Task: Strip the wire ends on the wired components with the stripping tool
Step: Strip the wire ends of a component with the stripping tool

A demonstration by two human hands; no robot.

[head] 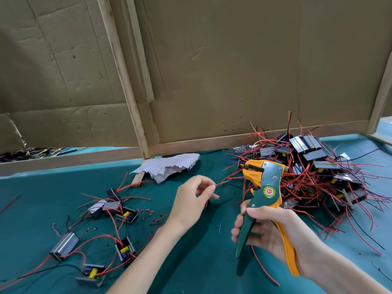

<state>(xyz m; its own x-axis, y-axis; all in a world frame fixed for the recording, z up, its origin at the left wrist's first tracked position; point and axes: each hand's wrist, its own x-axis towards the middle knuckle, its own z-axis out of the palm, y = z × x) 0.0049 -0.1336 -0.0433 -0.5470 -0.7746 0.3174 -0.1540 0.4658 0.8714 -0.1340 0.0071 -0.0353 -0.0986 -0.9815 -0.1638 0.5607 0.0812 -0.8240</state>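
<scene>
red wire (221, 183) pinched in left hand (192, 200) fingertips (212, 188).

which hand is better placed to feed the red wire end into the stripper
Probably the left hand: it pinches the red wire, tip aimed at the stripping tool that the right hand grips.

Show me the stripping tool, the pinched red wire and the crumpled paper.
stripping tool (272, 171), head view, green body.
red wire (221, 183), head view, its short free stretch.
crumpled paper (169, 164), head view, its middle.

L hand (191, 198), R hand (273, 232), forearms (146, 253): all bare.
</scene>
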